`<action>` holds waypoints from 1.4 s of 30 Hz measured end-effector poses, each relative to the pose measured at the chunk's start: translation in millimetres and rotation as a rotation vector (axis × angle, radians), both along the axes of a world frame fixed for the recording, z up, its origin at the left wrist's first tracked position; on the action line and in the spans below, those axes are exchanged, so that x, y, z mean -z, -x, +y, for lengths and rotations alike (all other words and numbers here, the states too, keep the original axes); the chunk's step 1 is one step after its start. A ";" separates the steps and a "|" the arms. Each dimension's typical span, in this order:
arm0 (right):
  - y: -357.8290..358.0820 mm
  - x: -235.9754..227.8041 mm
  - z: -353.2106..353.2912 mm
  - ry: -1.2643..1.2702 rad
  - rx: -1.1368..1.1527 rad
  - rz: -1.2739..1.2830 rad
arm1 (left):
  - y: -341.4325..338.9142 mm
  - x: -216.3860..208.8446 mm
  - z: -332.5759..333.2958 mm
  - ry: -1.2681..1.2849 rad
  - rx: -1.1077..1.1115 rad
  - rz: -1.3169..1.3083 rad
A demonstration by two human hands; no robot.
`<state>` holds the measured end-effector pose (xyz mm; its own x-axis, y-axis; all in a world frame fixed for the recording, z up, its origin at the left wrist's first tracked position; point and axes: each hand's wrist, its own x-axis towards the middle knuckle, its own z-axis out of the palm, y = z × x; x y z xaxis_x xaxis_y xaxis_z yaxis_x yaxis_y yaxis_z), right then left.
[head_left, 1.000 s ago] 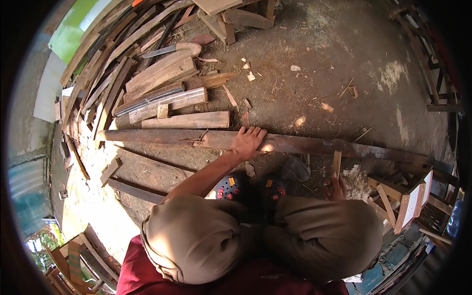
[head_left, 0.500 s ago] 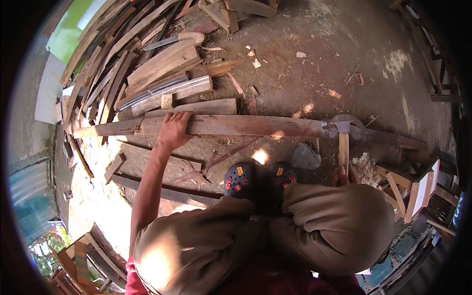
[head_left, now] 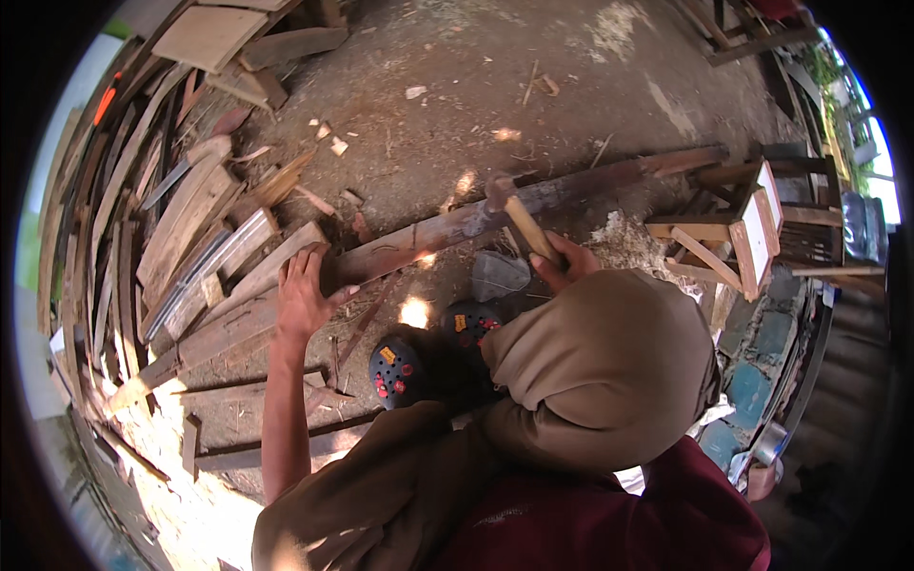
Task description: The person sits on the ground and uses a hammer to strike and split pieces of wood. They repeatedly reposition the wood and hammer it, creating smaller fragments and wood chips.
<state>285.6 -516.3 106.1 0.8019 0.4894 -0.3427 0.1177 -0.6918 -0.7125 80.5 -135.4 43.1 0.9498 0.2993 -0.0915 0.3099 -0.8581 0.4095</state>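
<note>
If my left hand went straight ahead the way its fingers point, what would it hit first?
Most likely the short, flat brown wooden board just beyond your left hand; depth is unclear, so they may already touch.

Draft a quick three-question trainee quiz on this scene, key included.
1. Pick one: the person's right grip holds the hammer by its
A) head
B) handle
C) claw

2. True or false: the left grip touches the long plank.

3. Fill in: the person's trousers are ____ in colour.

Key: 1 B; 2 true; 3 brown.
</note>
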 end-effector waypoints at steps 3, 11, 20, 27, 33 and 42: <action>4.1 0.4 1.3 0.143 0.008 -0.056 | -25.8 39.9 -25.6 -0.067 0.078 0.075; 35.9 -13.4 -17.2 0.117 0.171 0.000 | -20.5 54.7 -32.3 -0.145 0.067 0.119; 101.5 -6.4 -76.1 0.029 0.583 0.267 | -6.1 48.8 -46.2 -0.132 0.018 0.012; 96.2 22.9 -95.3 0.024 0.788 0.364 | -4.8 44.3 -54.7 -0.034 -0.111 -0.021; 52.0 54.1 -95.7 0.069 0.839 0.396 | -11.8 30.1 -70.9 -0.099 -0.113 0.075; 30.8 55.5 -69.2 -0.184 0.804 0.559 | -17.4 25.4 -66.0 -0.008 -0.044 0.301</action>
<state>254.8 -585.5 50.6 0.6651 -0.0447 -0.7454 -0.7223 -0.2919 -0.6270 97.9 -201.4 17.7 0.8662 0.3417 -0.3646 0.4535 -0.8439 0.2865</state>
